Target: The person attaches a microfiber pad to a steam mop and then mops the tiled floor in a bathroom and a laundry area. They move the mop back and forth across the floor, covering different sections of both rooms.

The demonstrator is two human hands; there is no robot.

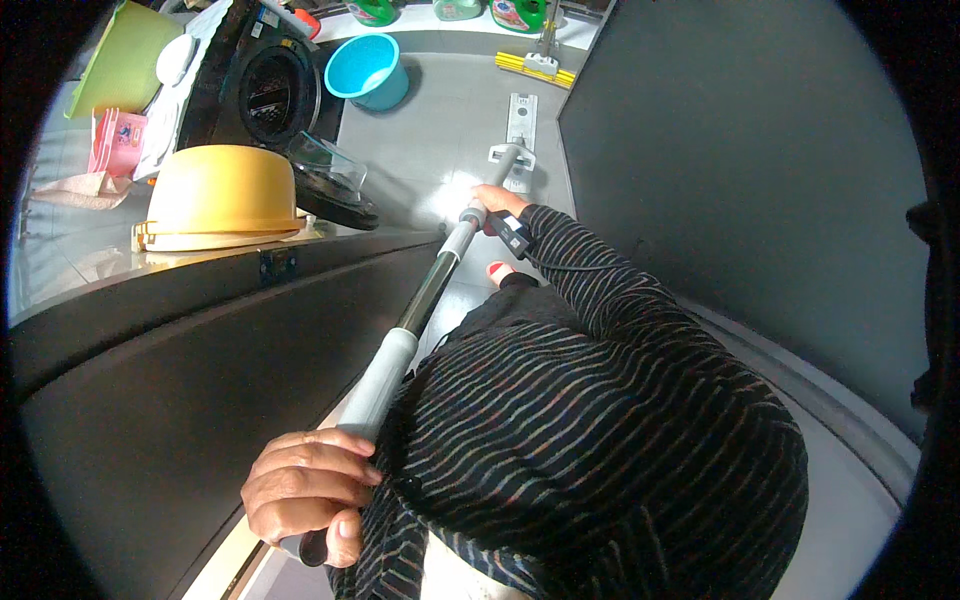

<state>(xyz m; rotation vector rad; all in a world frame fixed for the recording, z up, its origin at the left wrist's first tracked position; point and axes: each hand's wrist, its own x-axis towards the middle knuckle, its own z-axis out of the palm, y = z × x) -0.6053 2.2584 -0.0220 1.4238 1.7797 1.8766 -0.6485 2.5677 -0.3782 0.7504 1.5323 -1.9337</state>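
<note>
A flat mop with a grey-and-white handle (423, 301) slants across the view from lower left to upper centre. My left hand (311, 487) is wrapped around its white grip close to the top end. Farther down the pole, my right hand (499, 202) grips it just by the grey collar. A small black device with a cable (511, 234) sits at my right wrist. Beyond that hand, the long pale mop head (522, 118) is at the grey tiled floor (442, 135), its pad underneath hidden.
Left stands a black front-loading washing machine (217, 97), its round door (337, 202) open, with a yellow tub (221, 191) nearby. A blue bucket (367, 71), a yellow sponge mop (534, 69) and green bottles (519, 15) are ahead. Dark panels (735, 150) flank me.
</note>
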